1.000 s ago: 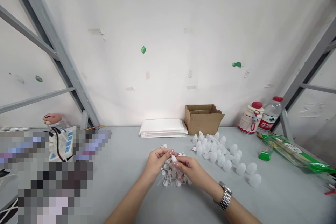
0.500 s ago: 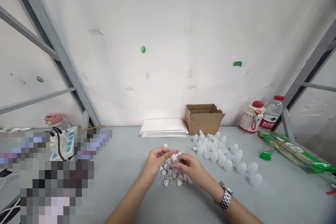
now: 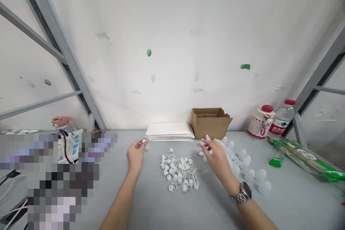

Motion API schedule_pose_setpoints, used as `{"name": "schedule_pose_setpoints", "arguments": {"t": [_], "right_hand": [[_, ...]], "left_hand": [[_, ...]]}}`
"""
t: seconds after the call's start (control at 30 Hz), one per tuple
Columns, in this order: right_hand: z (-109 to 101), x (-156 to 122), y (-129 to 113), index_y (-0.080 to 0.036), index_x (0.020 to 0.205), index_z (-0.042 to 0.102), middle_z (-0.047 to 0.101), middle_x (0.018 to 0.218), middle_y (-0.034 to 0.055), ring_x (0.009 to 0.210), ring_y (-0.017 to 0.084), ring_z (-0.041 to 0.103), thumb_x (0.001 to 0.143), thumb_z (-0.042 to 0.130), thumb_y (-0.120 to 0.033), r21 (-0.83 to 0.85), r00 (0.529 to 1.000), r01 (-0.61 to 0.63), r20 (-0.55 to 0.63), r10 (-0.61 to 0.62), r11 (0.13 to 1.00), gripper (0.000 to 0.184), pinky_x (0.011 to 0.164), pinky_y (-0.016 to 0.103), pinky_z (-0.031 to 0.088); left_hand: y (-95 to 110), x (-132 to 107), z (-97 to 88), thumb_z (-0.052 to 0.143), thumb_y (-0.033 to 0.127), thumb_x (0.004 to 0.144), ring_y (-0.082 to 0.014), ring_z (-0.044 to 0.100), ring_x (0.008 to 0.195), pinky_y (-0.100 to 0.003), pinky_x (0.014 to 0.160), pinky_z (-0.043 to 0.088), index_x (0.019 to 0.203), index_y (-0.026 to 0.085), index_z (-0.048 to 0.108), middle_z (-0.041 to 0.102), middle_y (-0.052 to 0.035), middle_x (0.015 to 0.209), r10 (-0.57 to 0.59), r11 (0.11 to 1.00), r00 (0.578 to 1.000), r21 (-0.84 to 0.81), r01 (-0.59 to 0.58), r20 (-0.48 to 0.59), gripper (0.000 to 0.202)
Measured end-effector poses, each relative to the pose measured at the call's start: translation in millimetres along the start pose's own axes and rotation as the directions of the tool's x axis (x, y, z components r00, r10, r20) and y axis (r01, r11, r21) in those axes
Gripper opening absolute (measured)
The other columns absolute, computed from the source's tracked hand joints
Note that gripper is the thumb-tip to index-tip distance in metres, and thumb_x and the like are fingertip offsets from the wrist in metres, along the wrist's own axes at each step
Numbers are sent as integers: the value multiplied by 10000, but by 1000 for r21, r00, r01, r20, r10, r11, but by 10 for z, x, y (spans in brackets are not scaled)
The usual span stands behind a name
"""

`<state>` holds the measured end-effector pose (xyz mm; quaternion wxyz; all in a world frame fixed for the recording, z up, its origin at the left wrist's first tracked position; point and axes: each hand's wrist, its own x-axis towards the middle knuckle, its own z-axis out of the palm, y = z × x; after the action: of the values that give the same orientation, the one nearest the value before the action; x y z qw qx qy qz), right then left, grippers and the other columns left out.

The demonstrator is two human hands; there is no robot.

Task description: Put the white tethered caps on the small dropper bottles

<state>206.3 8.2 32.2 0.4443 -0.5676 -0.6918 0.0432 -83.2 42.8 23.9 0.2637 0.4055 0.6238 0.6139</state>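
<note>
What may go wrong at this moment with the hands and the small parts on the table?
The right hand reaches among little bottles standing close together; it may knock some over. The left hand pinches a small white piece by fingertips only, so it might slip.

Your two hands are well apart, with both forearms bare and coming up from the bottom edge of the view. Your left hand point(image 3: 135, 155) is out ahead on the left, back of the hand to the camera, thumb and forefinger tips pinched together at the far end. Your right hand point(image 3: 216, 155) reaches forward on the other side, palm down, fingers loosely curled. Can't really tell if its thumb and forefinger meet.
</note>
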Motion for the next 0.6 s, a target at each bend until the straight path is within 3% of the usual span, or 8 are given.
{"name": "schedule_pose_setpoints", "arguments": {"t": [0.07, 0.2, 0.37, 0.6], "right_hand": [[-42, 33, 92, -166, 843, 625, 584, 759, 72, 660, 186, 527, 859, 367, -495, -161, 999, -2, -33, -3, 987, 419, 690, 351, 372], [-97, 37, 118, -173, 726, 630, 594, 759, 74, 688, 195, 543, 850, 382, -502, -350, 998, -41, 24, 53, 936, 430, 654, 330, 334], [-102, 12, 97, -173, 706, 634, 615, 779, 72, 726, 201, 557, 828, 482, -403, -438, 990, -42, 102, 97, 898, 301, 662, 322, 316], [-66, -14, 148, -177, 678, 630, 628, 746, 55, 742, 206, 569, 820, 499, -259, -486, 987, 5, 143, 74, 874, 210, 643, 319, 279]], "left_hand": [[-77, 112, -59, 624, 296, 651, -223, 603, 920, -298, 808, 429, 831, 168, 638, 682, -81, 943, -2, 997, 998, 72, 7, -68, 221], [-187, 223, -89, 610, 268, 663, -230, 620, 884, -307, 781, 427, 794, 187, 629, 688, -72, 902, 6, 979, 992, 202, 20, -129, 156], [-254, 256, -57, 595, 234, 677, -213, 630, 867, -273, 726, 440, 795, 212, 627, 700, -45, 850, 45, 951, 994, 308, -14, -95, 124], [-298, 276, -45, 590, 265, 709, -216, 629, 865, -291, 745, 445, 859, 202, 619, 688, -61, 889, 97, 922, 994, 379, -75, -41, 165]]}}
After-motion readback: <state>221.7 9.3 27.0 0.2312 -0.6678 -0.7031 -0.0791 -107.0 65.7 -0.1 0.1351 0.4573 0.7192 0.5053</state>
